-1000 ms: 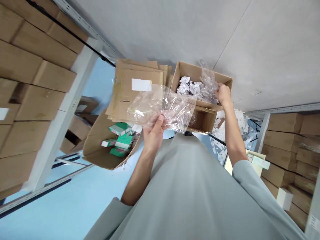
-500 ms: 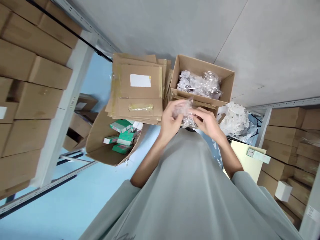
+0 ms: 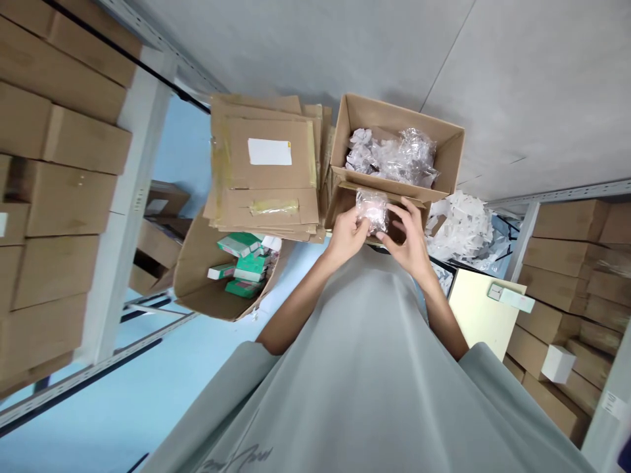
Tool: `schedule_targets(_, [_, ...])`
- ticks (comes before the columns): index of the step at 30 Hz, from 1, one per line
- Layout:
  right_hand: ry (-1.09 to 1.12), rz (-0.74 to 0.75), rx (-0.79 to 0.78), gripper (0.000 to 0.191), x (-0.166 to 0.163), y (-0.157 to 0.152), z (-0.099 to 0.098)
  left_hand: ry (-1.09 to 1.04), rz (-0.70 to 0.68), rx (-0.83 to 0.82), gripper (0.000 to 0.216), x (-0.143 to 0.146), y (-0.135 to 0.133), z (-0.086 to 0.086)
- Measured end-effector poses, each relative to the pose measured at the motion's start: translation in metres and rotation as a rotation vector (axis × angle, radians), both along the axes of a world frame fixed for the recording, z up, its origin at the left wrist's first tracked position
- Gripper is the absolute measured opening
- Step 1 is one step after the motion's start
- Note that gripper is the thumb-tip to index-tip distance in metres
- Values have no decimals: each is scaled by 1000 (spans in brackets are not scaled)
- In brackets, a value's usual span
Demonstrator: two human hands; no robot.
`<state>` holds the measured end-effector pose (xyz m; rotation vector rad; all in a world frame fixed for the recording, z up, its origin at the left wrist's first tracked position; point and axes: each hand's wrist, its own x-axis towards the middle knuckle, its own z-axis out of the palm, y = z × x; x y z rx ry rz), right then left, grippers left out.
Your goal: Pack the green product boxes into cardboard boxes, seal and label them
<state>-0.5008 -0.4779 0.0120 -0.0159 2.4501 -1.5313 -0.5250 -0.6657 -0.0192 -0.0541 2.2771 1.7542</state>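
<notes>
A small pinkish item in crinkled clear plastic wrap [image 3: 373,209] is held over a cardboard box [image 3: 340,203] in front of me. My left hand [image 3: 348,235] pinches the wrap at its lower left edge, thumb and fingers closed. On the other side, my right hand [image 3: 408,238] has its fingers spread, the tips close to the wrap's right edge; whether they touch it I cannot tell. What the item inside the wrap is cannot be made out. Just beyond, an open carton [image 3: 394,110] contains white crumpled paper [image 3: 361,148] and clear plastic wrap [image 3: 411,157].
Flattened cardboard [image 3: 271,141] is stacked to the left. Below it, a carton [image 3: 197,276] holds several green-and-white boxes [image 3: 251,266]. White paper scraps [image 3: 463,230] lie at the right, near a pale yellow panel [image 3: 480,309]. Shelves of brown cartons [image 3: 73,197] flank both sides.
The hands have moved slightly apart. The wrapped item, bunched between both hands before, now shows flatter in my left hand, and my right fingers have spread. The box beneath is more visible.
</notes>
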Motion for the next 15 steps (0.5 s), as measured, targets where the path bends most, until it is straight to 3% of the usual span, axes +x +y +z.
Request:
schedule_targets(3, [1,123,53,60,12,4,2,-106,-112,16,41,1,3,-13])
schedule_targets(7, [-21,102,150,37,13,10,-15,-223,-278,78,31,7,9,-22])
schedule_targets(11, [-163,-16,214,26,4,18,-35,-131,-227,111,38,7,14,-30])
schedule_targets(15, [-170,-19,129,28,4,23,-40,-206,-111,199,29,-2,20,-44])
